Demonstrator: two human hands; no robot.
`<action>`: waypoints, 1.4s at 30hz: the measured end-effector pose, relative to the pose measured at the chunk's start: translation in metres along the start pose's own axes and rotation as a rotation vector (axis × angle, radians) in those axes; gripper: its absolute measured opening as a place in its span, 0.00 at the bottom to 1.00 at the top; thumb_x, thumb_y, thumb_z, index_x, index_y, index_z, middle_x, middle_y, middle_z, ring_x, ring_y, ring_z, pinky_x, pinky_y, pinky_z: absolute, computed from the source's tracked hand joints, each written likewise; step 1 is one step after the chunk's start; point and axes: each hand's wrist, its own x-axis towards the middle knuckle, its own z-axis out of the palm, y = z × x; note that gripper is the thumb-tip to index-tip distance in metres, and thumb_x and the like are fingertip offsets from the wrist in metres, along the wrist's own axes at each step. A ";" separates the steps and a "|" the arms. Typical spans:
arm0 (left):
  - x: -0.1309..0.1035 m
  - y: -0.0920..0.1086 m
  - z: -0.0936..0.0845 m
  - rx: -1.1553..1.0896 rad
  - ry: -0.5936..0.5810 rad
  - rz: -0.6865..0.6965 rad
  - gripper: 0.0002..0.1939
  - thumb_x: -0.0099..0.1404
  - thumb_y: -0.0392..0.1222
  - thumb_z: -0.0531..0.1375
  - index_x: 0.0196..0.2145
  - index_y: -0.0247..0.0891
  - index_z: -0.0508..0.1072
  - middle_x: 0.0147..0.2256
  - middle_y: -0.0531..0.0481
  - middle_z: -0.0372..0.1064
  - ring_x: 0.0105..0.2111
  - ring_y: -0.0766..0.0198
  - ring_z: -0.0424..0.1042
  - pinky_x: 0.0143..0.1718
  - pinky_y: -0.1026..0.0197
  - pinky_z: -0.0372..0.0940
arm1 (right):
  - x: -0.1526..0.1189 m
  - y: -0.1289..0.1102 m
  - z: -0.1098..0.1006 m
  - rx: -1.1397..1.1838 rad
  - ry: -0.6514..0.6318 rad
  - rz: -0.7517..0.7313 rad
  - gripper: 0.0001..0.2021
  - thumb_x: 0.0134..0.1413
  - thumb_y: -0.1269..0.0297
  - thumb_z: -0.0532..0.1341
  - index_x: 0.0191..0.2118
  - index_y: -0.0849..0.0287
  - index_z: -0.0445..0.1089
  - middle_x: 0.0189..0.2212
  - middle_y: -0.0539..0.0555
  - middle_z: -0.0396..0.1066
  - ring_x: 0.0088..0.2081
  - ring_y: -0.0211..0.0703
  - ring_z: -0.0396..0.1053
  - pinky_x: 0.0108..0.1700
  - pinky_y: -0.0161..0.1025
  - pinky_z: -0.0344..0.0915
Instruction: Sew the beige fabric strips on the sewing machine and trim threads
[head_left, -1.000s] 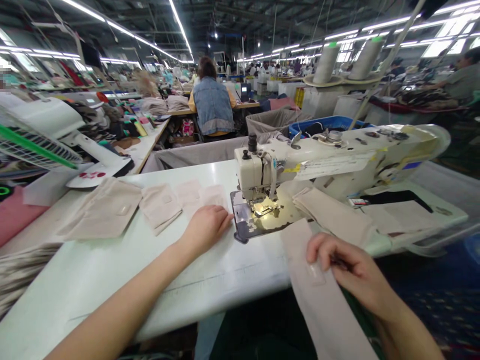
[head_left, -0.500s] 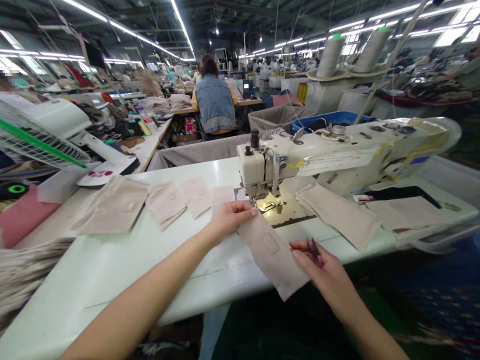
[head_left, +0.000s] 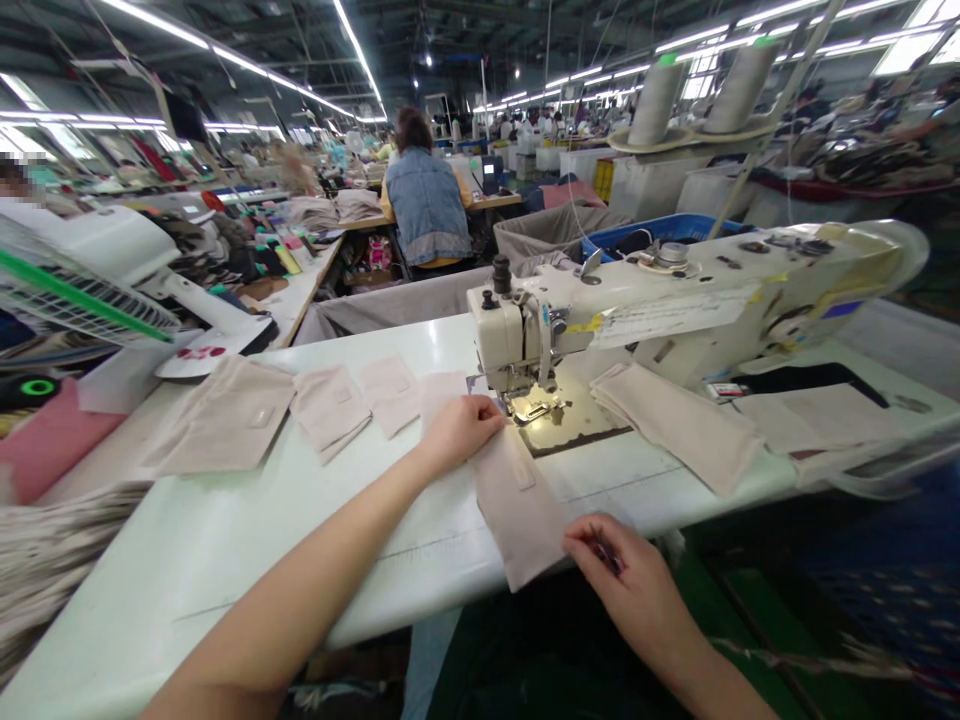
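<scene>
My left hand (head_left: 466, 428) pinches the upper end of a beige fabric piece (head_left: 517, 520), just in front of the presser foot (head_left: 534, 405) of a white sewing machine (head_left: 690, 300). The piece bears a small stitched rectangle and its lower end reaches the table's front edge. My right hand (head_left: 622, 570) pinches the lower right edge of that fabric, with small dark snips (head_left: 604, 553) tucked within its fingers. Several beige pieces (head_left: 229, 415) lie left of the machine, and a folded beige stack (head_left: 675, 425) rests to its right.
A white fan (head_left: 112, 270) stands at the left by the white table (head_left: 300, 560). Thread cones (head_left: 656, 105) rise behind the machine, near a blue basket (head_left: 645, 240). A person in a denim vest (head_left: 427, 205) sits ahead, back turned.
My right hand has moved down and slightly left along the fabric, whose lower end has swung left. The snips are now more hidden. My left hand has shifted slightly left and still holds the upper end.
</scene>
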 end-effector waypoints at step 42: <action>0.017 -0.005 0.009 0.205 0.077 -0.016 0.09 0.61 0.43 0.58 0.27 0.38 0.75 0.30 0.46 0.75 0.29 0.59 0.71 0.29 0.62 0.54 | 0.009 -0.006 0.002 -0.439 -0.096 -0.475 0.17 0.47 0.83 0.53 0.39 0.56 0.69 0.38 0.54 0.73 0.38 0.46 0.71 0.39 0.39 0.67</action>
